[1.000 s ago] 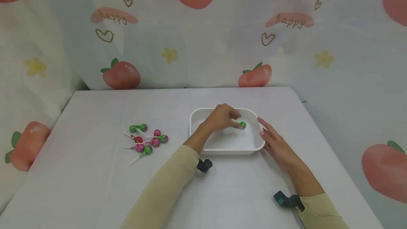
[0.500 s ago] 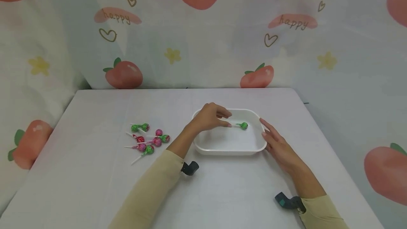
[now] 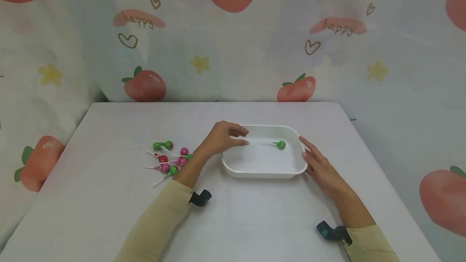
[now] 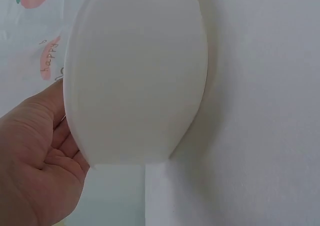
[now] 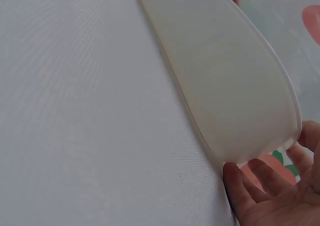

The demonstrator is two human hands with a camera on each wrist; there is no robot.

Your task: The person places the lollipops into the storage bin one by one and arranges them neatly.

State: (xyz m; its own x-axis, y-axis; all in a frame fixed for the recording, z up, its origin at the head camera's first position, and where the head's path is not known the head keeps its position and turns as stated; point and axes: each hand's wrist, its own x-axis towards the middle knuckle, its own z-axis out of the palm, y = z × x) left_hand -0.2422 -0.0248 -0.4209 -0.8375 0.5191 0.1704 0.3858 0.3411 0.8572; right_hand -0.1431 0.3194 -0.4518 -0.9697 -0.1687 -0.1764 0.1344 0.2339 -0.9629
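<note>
The left hand (image 3: 221, 137) holds thumb and fingers apart over a white, rounded-rectangular plastic tray (image 3: 263, 174); rightward, a green-wrapped round lollipop (image 3: 280, 144) lies inside. The right hand's (image 3: 322, 170) extended fingers touch the tray's near end.

The left of the hands (image 4: 40, 161) lies beside the white tray (image 4: 135, 76), perhaps touching it.

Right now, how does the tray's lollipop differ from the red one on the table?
The tray lollipop is mostly green, the red lollipop red. The tray lollipop lies in the white tray; the red lollipop lies on the table, among other lollipops. Both are wrapped.
</note>
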